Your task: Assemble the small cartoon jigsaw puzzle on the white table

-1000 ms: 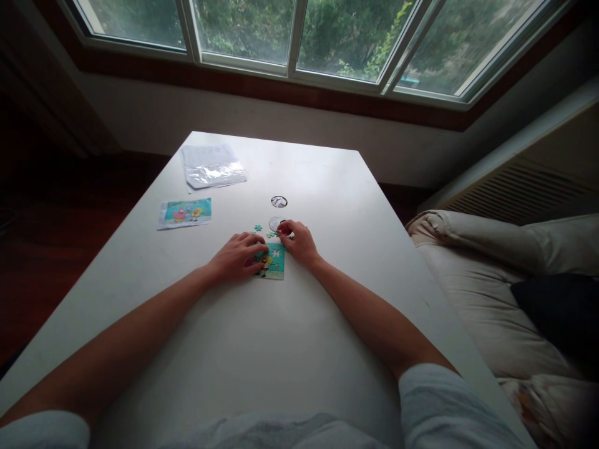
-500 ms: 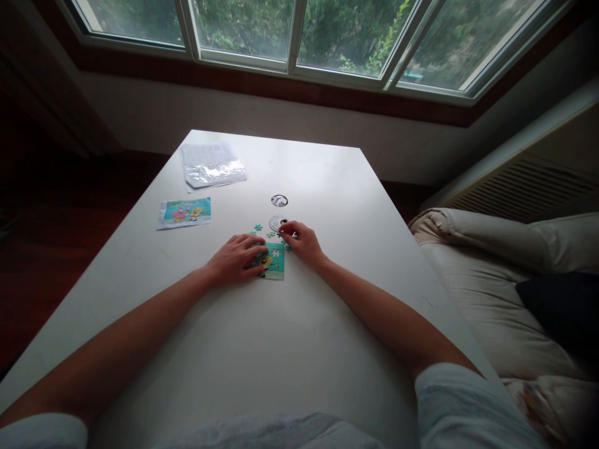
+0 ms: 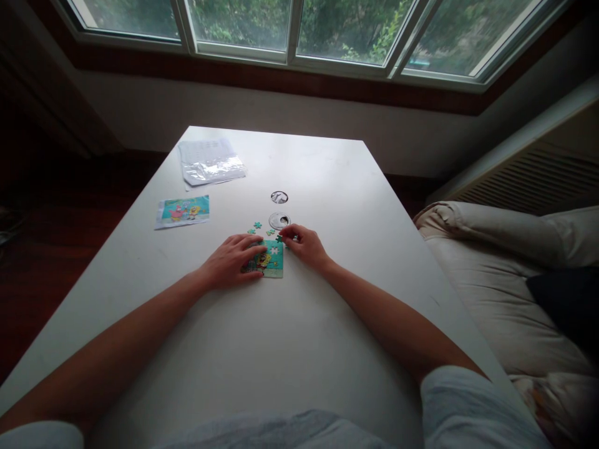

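Puzzle [image 3: 275,269] on white table [image 3: 281,355], apparently at the piece-fitting step: left hand [image 3: 229,260] rests on it, fingers spread; right hand [image 3: 305,246] pinches a green piece [image 3: 279,238] near the puzzle's far right corner. Next move likely calls for matching piece to gap [image 3: 274,250].

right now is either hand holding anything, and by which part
The right hand pinches a green jigsaw piece by its right edge; the left hand rests on the jigsaw puzzle.
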Tool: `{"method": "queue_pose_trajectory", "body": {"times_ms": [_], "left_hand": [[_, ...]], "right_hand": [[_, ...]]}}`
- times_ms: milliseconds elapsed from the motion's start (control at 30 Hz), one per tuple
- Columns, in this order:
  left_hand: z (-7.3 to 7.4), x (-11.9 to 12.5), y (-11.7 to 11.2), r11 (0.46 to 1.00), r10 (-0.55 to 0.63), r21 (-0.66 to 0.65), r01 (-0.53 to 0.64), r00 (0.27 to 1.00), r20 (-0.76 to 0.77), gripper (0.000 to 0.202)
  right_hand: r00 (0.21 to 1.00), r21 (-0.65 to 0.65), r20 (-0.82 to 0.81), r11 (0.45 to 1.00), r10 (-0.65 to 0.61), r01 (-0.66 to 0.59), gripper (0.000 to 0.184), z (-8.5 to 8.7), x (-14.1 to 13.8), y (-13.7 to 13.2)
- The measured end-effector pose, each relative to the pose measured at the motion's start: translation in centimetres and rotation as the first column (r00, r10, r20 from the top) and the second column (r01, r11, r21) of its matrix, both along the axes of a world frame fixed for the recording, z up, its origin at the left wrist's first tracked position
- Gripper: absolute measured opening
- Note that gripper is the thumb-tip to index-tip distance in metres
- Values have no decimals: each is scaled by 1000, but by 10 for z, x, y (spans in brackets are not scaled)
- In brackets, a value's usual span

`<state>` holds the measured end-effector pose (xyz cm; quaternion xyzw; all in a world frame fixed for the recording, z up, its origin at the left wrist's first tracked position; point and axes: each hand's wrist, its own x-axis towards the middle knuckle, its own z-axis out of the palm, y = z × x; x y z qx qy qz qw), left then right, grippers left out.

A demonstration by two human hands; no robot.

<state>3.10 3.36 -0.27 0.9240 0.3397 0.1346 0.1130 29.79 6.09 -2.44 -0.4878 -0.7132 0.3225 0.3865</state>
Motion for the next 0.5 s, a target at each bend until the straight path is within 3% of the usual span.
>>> {"method": "queue_pose_trajectory", "body": {"times_ms": [500], "left_hand": [[-6, 0, 3, 1000, 29, 6, -29, 999, 31, 46]], "right_hand": [[999, 19, 43, 1000, -22, 21, 14, 5, -2, 0]]}}
